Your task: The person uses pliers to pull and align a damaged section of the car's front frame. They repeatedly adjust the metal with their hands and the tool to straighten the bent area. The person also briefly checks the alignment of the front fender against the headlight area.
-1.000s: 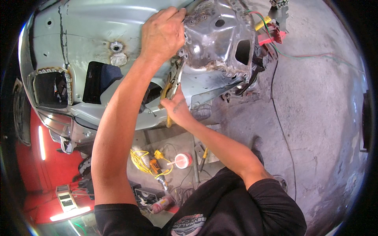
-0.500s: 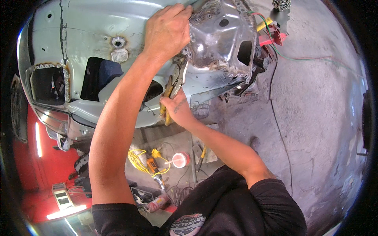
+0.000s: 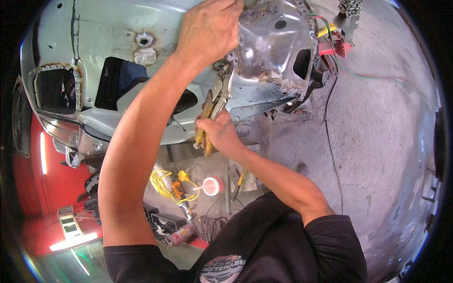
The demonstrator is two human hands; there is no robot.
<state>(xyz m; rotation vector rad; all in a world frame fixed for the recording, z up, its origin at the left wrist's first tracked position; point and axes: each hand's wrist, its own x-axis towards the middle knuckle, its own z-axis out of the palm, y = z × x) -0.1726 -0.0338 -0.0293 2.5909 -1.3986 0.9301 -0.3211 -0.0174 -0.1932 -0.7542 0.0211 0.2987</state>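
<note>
My left hand (image 3: 211,30) is up against the joint between the pale grey-green car body panel (image 3: 106,33) and a welded bare-metal piece (image 3: 269,49). Its fingers are bent and pressed together; their tips and whatever they grip are hidden. Just below it, my right hand (image 3: 220,129) is closed round the handles of locking pliers (image 3: 218,96), which have worn yellow on the grips. The jaws point up to the lower left corner of the bare-metal piece. Whether they clamp its edge is hard to make out.
Floor items below include a yellow cord (image 3: 159,183), an orange-and-black power tool (image 3: 178,188), a pinkish tub (image 3: 213,186) with a stick, and a yellow-handled hammer-like tool (image 3: 239,184). On the right, a dark cable (image 3: 332,141) crosses the floor near a red stand (image 3: 337,46).
The whole view has shifted slightly, so the bodywork sits higher and further right. Both hands keep their places by the joint, with the pliers still in the right hand.
</note>
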